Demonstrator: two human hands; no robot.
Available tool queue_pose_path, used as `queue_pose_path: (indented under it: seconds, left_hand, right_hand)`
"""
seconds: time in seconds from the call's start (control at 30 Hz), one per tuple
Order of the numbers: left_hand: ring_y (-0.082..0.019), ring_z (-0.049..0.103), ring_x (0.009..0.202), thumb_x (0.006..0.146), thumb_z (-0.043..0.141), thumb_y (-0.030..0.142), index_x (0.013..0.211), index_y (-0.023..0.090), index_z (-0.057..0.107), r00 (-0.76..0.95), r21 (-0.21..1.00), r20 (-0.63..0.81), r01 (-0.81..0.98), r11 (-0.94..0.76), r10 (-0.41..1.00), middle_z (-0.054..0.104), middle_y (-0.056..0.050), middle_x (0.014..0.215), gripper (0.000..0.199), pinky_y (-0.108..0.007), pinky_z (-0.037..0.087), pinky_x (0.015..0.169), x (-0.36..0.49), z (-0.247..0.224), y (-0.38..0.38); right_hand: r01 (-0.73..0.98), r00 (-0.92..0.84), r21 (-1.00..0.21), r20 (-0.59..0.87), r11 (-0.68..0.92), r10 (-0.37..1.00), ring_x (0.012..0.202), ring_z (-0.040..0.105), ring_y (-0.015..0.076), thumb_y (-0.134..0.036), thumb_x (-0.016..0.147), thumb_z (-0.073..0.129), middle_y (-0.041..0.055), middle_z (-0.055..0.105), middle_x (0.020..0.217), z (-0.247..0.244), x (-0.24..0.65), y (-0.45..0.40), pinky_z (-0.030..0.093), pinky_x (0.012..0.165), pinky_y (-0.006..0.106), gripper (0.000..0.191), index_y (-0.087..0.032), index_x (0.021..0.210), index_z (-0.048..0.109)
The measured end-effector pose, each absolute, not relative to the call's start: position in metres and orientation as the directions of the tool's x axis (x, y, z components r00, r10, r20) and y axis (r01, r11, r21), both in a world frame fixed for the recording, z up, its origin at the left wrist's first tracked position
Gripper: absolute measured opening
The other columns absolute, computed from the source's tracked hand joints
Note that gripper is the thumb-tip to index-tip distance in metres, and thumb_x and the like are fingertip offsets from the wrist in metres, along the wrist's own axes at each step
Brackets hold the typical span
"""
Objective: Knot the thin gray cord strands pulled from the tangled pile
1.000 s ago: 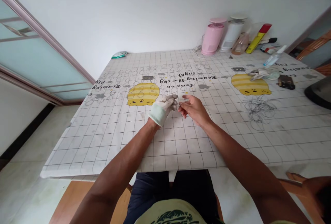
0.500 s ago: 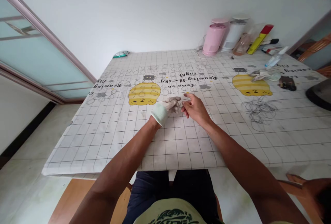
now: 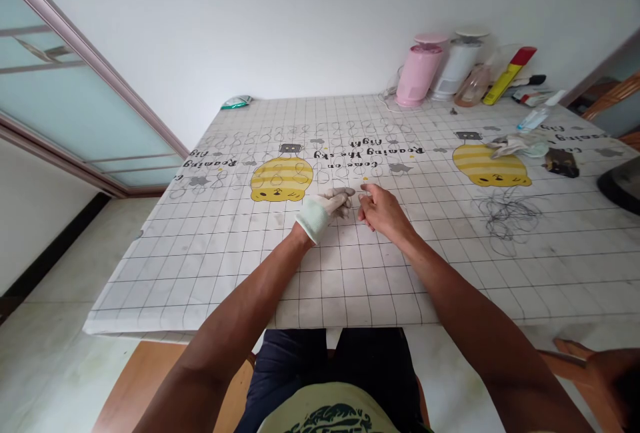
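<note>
My left hand (image 3: 327, 206) wears a whitish glove with a pale green cuff. Its fingers are pressed together, tips pointing right. Facing it across a small gap is my bare right hand (image 3: 381, 210), thumb and lower fingers curled in, index finger reaching left. Whatever thin piece may lie in either hand is too fine to make out. Beyond them, rows of thin figure-eight loops (image 3: 327, 172), like bent wire, lie on the checked tablecloth (image 3: 240, 253). Off to the right is a loose tangle of thin dark wire (image 3: 507, 216).
At the back right stand a pink cylindrical device (image 3: 419, 73), a white one (image 3: 455, 66), a bottle (image 3: 473, 86) and a yellow-red box (image 3: 510, 76). A spare glove (image 3: 520, 144) and a dark object (image 3: 563, 162) lie right. A green packet (image 3: 237, 102) sits back left.
The view has shifted slightly, so everything on the table sits a little differently in the picture. Both hands keep nearly the same pose, close together.
</note>
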State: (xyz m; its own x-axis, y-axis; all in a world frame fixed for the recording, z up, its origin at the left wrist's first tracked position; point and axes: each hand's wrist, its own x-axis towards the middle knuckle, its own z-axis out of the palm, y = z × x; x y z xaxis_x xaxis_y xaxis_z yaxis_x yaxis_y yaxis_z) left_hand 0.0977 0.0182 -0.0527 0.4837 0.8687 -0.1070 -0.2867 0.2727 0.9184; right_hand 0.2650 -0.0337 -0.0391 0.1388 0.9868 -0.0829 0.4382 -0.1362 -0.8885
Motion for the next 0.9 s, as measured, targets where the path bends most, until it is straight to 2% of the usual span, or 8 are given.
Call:
queue_pose_path:
  seconds: [0.1, 0.23, 0.33, 0.47, 0.57, 0.67, 0.77, 0.9]
  left_hand:
    - [-0.009, 0.060, 0.058, 0.094, 0.067, 0.016, 0.104, 0.010, 0.074, 0.481, 0.935, -0.139, -0.224, 0.274, 0.866, 0.065, 0.000, 0.076, 0.014, -0.025, 0.049, 0.063, 0.098, -0.050, 0.016]
    - [-0.009, 0.058, 0.056, 0.094, 0.062, 0.014, 0.100, 0.013, 0.077, 0.438, 0.966, -0.204, -0.054, 0.252, 0.876, 0.065, 0.001, 0.073, 0.016, -0.024, 0.049, 0.060, 0.100, -0.042, 0.011]
    - [-0.008, 0.056, 0.056, 0.095, 0.060, 0.012, 0.102, 0.014, 0.078, 0.341, 0.977, -0.212, 0.035, 0.212, 0.916, 0.065, 0.001, 0.072, 0.019, -0.023, 0.048, 0.057, 0.103, -0.037, 0.008]
    - [-0.010, 0.063, 0.060, 0.098, 0.061, 0.016, 0.108, 0.014, 0.078, 0.239, 0.977, -0.215, 0.044, 0.210, 0.947, 0.071, -0.002, 0.077, 0.020, -0.023, 0.051, 0.058, 0.108, -0.033, 0.005]
    - [-0.011, 0.065, 0.060, 0.098, 0.061, 0.018, 0.109, 0.014, 0.078, 0.215, 0.976, -0.218, 0.029, 0.217, 0.952, 0.072, -0.002, 0.078, 0.021, -0.024, 0.053, 0.057, 0.109, -0.033, 0.001]
    - [-0.010, 0.064, 0.058, 0.098, 0.061, 0.016, 0.107, 0.014, 0.079, 0.243, 0.974, -0.224, 0.035, 0.223, 0.944, 0.070, -0.001, 0.075, 0.020, -0.023, 0.052, 0.056, 0.110, -0.036, 0.001]
    - [-0.009, 0.061, 0.055, 0.098, 0.060, 0.015, 0.104, 0.014, 0.079, 0.287, 0.968, -0.250, 0.056, 0.244, 0.925, 0.068, 0.000, 0.072, 0.020, -0.023, 0.049, 0.054, 0.111, -0.041, 0.005]
    - [-0.009, 0.059, 0.052, 0.097, 0.062, 0.017, 0.103, 0.014, 0.079, 0.295, 0.964, -0.267, 0.060, 0.261, 0.918, 0.068, 0.000, 0.070, 0.018, -0.023, 0.047, 0.052, 0.111, -0.047, 0.010]
  right_hand:
    - [0.501, 0.112, -0.851, -0.120, -0.161, 0.986, 0.048, 0.056, 0.0174, -0.024, 0.106, 0.050, 0.0079, 0.074, 0.073, -0.040, 0.267, -0.033, 0.042, 0.040, 0.029, 0.050, -0.006, 0.153, 0.052]
    - [0.610, 0.040, -0.766, -0.227, -0.204, 0.973, 0.044, 0.051, 0.0157, -0.017, 0.101, 0.054, 0.0075, 0.075, 0.074, -0.039, 0.270, -0.034, 0.038, 0.038, 0.029, 0.045, -0.009, 0.145, 0.060]
    - [0.540, 0.048, -0.812, -0.232, -0.220, 0.972, 0.047, 0.054, 0.0162, -0.020, 0.104, 0.051, 0.0071, 0.074, 0.075, -0.037, 0.271, -0.033, 0.042, 0.041, 0.029, 0.049, -0.008, 0.151, 0.055]
    - [0.419, 0.113, -0.881, -0.192, -0.222, 0.975, 0.048, 0.054, 0.0160, -0.025, 0.106, 0.051, 0.0059, 0.071, 0.074, -0.038, 0.267, -0.032, 0.045, 0.041, 0.028, 0.053, -0.006, 0.156, 0.049]
    - [0.434, 0.130, -0.878, -0.162, -0.203, 0.978, 0.048, 0.054, 0.0159, -0.027, 0.107, 0.050, 0.0065, 0.072, 0.076, -0.039, 0.263, -0.032, 0.043, 0.042, 0.028, 0.053, -0.007, 0.157, 0.049]
    - [0.560, 0.100, -0.811, -0.139, -0.171, 0.985, 0.053, 0.058, 0.0171, -0.023, 0.107, 0.047, 0.0091, 0.075, 0.081, -0.039, 0.262, -0.033, 0.044, 0.048, 0.029, 0.049, -0.010, 0.153, 0.055]
    - [0.711, 0.064, -0.695, -0.084, -0.105, 0.994, 0.068, 0.068, 0.0210, -0.019, 0.106, 0.048, 0.0130, 0.077, 0.091, -0.041, 0.264, -0.033, 0.049, 0.060, 0.030, 0.042, -0.011, 0.145, 0.063]
    - [0.826, 0.093, -0.562, 0.092, -0.026, 0.991, 0.087, 0.073, 0.0284, -0.029, 0.110, 0.045, 0.0160, 0.077, 0.092, -0.049, 0.265, -0.028, 0.052, 0.074, 0.034, 0.043, -0.007, 0.142, 0.063]
